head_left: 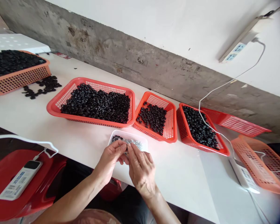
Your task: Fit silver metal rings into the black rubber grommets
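My left hand (112, 158) and my right hand (141, 166) meet at the fingertips over the near edge of a small white plastic tub (143, 140). Both are closed in a pinch on something small, mostly hidden by the fingers. Inside the tub lie small shiny silvery pieces (137, 143) and some small black parts (116, 138). Just behind the tub stand a large red basket (100, 122) full of small black ring-shaped parts (95, 102) and a smaller red basket (171, 118) with fewer black parts (154, 116).
Another red basket (180, 126) of black parts stands right, near an orange basket (254, 165) and a white cable (224, 85). At left are an orange basket (21, 82), a loose black pile (45, 87) and a red stool (4, 174) bearing a white power bank (21, 180).
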Demonstrator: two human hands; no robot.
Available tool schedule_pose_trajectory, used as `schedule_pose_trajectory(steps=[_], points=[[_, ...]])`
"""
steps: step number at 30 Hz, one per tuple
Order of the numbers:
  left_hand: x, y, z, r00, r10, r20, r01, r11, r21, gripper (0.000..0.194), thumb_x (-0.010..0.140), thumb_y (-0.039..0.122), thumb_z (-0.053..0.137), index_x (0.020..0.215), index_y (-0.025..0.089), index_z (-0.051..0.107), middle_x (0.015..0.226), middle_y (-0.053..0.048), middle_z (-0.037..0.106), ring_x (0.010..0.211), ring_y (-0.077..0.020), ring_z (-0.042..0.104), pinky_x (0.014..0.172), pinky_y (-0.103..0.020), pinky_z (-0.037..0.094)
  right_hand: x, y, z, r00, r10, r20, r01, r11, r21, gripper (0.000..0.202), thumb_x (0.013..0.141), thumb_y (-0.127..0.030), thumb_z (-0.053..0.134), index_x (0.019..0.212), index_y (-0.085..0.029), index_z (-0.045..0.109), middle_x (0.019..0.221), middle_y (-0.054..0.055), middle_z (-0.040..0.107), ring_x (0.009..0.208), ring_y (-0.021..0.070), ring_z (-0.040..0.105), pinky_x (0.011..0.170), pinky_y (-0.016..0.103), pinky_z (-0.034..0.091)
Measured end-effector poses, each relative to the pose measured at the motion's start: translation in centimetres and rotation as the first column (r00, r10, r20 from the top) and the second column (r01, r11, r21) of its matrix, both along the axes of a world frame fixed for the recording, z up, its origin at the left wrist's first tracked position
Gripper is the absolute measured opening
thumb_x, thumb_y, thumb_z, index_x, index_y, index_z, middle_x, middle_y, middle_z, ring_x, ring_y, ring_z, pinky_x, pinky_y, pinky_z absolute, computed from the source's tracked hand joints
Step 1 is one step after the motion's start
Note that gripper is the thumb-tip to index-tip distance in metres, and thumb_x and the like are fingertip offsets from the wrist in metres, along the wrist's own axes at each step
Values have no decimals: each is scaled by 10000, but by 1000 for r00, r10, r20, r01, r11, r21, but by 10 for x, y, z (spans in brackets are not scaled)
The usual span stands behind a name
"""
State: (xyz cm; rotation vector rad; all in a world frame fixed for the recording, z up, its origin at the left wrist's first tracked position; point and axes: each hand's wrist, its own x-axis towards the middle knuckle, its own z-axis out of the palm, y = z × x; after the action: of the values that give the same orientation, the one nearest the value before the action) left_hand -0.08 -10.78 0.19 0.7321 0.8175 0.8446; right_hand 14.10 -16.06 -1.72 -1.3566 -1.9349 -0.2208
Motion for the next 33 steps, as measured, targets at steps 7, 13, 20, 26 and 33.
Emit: schedule_pose_trajectory(steps=[7,13,20,26,33], points=[[-24,8,-6,1000,9,2,-9,999,46,368,810,459,773,992,171,632,701,-8,694,586,-115,608,565,-221,375,0,17,22,959,110,-260,-191,932,-309,421,1007,-179,449,1413,-214,553,1367,132,622,1233,239,620,999,381,539],[-45,16,-15,997,61,43,-63,997,52,344,862,430,738,1077,191,615,943,-66,743,654,-101,606,629,-225,395,15,53,10,984,-117,-131,28,841,-541,239,983,-214,527,1105,-182,730,958,89,751,859,202,706,820,297,526],[-49,10,-17,990,13,140,-32,991,133,235,922,397,672,1033,197,615,780,-15,683,608,-93,540,639,-240,393,-16,86,-3,912,-53,407,348,623,-700,294,1018,-264,445,949,-186,720,839,123,744,803,259,722,694,308,480],[-49,7,-23,988,-73,136,45,980,194,223,937,402,643,994,187,624,767,-20,667,613,-111,546,645,-262,395,-22,96,-12,913,-45,405,347,606,-715,228,982,-265,512,979,-149,709,869,152,747,838,273,726,711,309,482],[-47,6,-19,990,-126,57,112,971,212,265,943,440,620,949,177,591,734,-18,642,598,-114,505,633,-265,383,-1,62,20,998,-59,-26,29,775,-631,231,1035,-312,449,1126,-201,629,844,28,742,704,156,685,651,236,456]])
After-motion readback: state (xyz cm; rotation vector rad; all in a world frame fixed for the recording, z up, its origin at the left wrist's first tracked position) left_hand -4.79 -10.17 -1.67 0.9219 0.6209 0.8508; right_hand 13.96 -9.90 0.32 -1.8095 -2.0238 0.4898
